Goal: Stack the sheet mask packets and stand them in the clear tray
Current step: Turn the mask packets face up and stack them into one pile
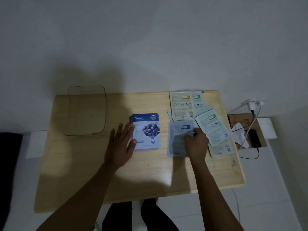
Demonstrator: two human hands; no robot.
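Observation:
A small stack of sheet mask packets, topped by a blue Blueberry packet (146, 130), lies at the middle of the wooden table (100, 172). My left hand (120, 145) rests flat against the stack's left edge, fingers spread. My right hand (195, 144) grips a face-down packet with a blue label (176, 139) just right of the stack. Several more face-down packets, with yellow (181, 105) and green (212, 125) labels, lie scattered at the table's right. The clear tray (69, 110) stands empty at the far left of the table.
A cardboard box (246, 129) with a dark phone, white paper and cables sits on the floor beyond the table's right edge. A white charger (251, 105) is plugged in by the wall. My legs show below the table's near edge.

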